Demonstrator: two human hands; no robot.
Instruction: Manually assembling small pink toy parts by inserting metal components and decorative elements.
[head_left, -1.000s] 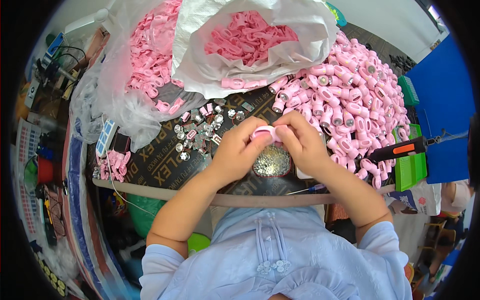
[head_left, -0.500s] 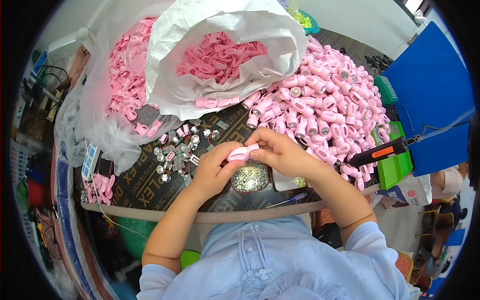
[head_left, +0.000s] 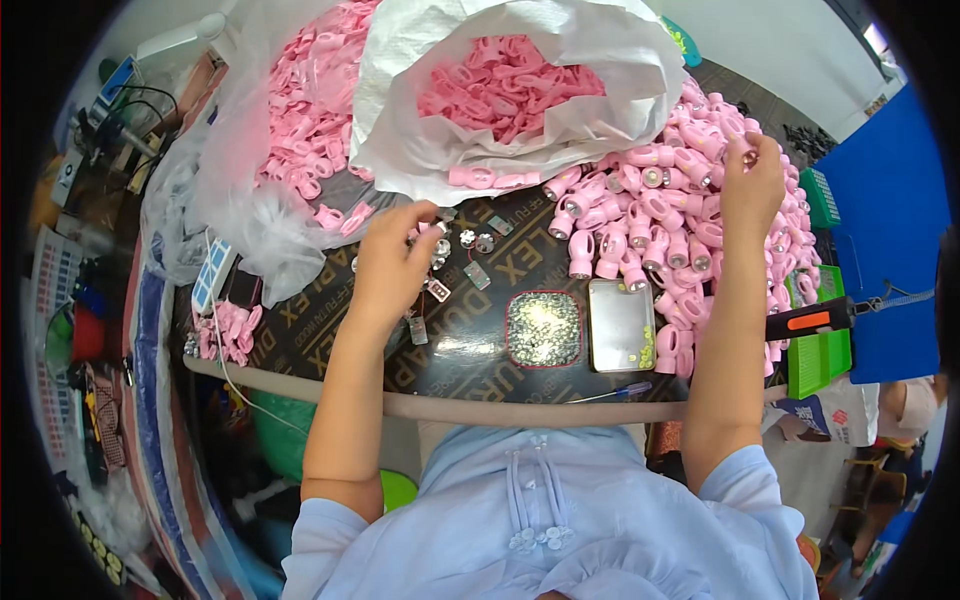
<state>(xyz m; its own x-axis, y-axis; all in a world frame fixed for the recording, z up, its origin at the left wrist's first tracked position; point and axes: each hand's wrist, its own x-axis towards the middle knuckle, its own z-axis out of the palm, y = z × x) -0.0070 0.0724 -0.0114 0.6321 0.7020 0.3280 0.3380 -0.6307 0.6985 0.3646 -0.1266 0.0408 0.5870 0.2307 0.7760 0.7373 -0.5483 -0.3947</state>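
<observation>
Screwdriver (head_left: 632, 389) with a blue handle lies at the near edge of the dark counter (head_left: 465, 365); just beyond it sit a red-rimmed patch of small metal bits (head_left: 543, 330) and a shallow metal tray (head_left: 612, 310). Farther off, the left hand (head_left: 390, 258) hangs over small wired parts (head_left: 477, 275), its grip parted, thumb and forefinger spread. The right hand (head_left: 754, 185) is farther out, at the heaped pink torches (head_left: 670, 210), fingers bent about one; whether that grip is clasping it or free, I cannot tell. The step in hand looks like sorting pieces on both sides; the next move seems to call for a fine pinch at left and a light touch at right. Beyond, a white sack (head_left: 395, 120) gapes around pink casings (head_left: 510, 90).
</observation>
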